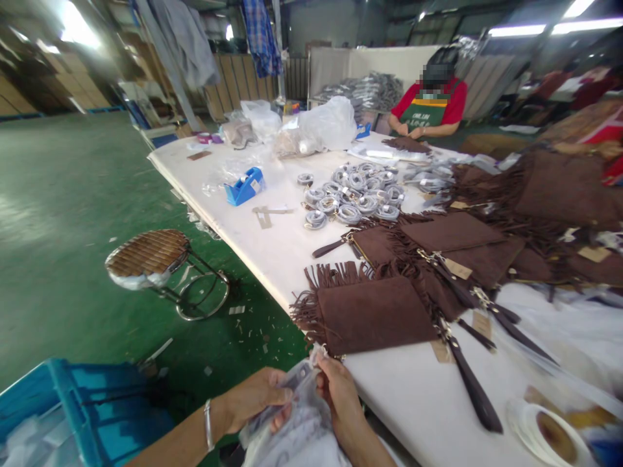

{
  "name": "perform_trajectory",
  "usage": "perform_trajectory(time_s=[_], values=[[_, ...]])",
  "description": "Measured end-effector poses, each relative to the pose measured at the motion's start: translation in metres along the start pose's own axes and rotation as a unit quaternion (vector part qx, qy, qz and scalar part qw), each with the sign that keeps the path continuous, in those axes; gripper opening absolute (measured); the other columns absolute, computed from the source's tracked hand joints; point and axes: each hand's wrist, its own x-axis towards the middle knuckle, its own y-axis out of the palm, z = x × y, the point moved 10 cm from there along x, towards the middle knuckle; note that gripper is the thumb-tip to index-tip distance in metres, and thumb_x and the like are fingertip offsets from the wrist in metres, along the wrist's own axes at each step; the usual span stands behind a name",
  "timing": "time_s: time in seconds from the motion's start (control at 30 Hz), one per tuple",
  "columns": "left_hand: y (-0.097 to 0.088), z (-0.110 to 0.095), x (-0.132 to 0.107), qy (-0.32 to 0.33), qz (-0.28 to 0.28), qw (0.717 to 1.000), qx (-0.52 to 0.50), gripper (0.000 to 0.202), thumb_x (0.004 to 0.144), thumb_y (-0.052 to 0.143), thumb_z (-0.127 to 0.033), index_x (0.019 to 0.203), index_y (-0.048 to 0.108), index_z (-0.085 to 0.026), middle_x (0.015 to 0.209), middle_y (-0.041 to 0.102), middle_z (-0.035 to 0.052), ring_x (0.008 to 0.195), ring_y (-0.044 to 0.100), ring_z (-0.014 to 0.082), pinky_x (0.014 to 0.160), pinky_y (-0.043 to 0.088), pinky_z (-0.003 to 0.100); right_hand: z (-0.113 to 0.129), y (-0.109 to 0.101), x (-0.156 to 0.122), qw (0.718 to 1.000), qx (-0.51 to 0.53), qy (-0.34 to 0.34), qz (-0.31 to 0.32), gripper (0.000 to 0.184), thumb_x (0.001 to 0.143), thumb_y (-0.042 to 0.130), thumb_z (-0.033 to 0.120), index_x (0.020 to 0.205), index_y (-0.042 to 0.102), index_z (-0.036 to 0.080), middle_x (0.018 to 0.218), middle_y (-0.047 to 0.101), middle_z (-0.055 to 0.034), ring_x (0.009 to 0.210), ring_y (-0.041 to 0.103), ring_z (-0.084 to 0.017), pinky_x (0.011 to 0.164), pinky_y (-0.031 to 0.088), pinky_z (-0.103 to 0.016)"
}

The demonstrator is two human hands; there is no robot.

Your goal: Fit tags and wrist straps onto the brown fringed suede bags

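Note:
Between my two hands, at the table's near edge, is a clear plastic bag [304, 421] with something pale inside that I cannot make out. My left hand [260, 397], with a silver bangle at the wrist, pinches the bag's left side between thumb and fingers. At its upper right corner my right hand [341, 392] grips the plastic, fingers closed. Just beyond lies a dark brown fringed pouch [374, 314] with a wrist strap [470, 383] and a paper tag. More such brown pouches [450, 230] overlap behind it.
Coiled grey straps [353, 191] sit mid-table by a blue tape dispenser [246, 186]. A tape roll [549, 434] is at lower right. On the floor stand a round stool [148, 256] and a blue crate [102, 415]. A co-worker [431, 107] in a green apron works at the far side.

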Motion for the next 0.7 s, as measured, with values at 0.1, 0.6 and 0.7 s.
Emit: perform_trajectory(time_s=[0.1,0.6,0.7], values=[[-0.01,0.007,-0.01,0.003,-0.02,1.0,0.005,0.033,0.075,0.07,-0.043,0.076,0.065,-0.011,0.06,0.058,0.0041,0.045,0.045,0.0097,0.046,0.034,0.021,0.001,0.001,-0.005,1.0,0.021,0.011,0.001,0.044,0.063,0.073,0.055,0.067,0.054,0.017,0.044,0.044,0.0072,0.039,0.035,-0.005,0.04,0.026,-0.017],[0.003,0.005,0.002,-0.06,0.068,0.992,-0.089,0.045,0.07,0.076,-0.046,0.09,0.067,-0.007,0.061,0.051,0.0009,0.047,0.046,0.0101,0.046,0.039,0.022,0.001,0.003,-0.01,0.998,0.046,0.025,0.024,0.038,0.066,0.074,0.049,0.074,0.056,0.016,0.05,0.045,0.0068,0.042,0.039,-0.005,0.041,0.03,-0.017],[0.004,0.007,-0.007,-0.067,0.079,0.991,-0.083,0.042,0.071,0.075,-0.045,0.088,0.067,-0.008,0.06,0.048,-0.0003,0.046,0.044,0.0098,0.045,0.038,0.022,0.0,0.002,-0.009,0.999,0.036,0.017,0.016,0.039,0.066,0.074,0.05,0.077,0.058,0.016,0.05,0.047,0.0066,0.042,0.04,-0.005,0.042,0.031,-0.016]])
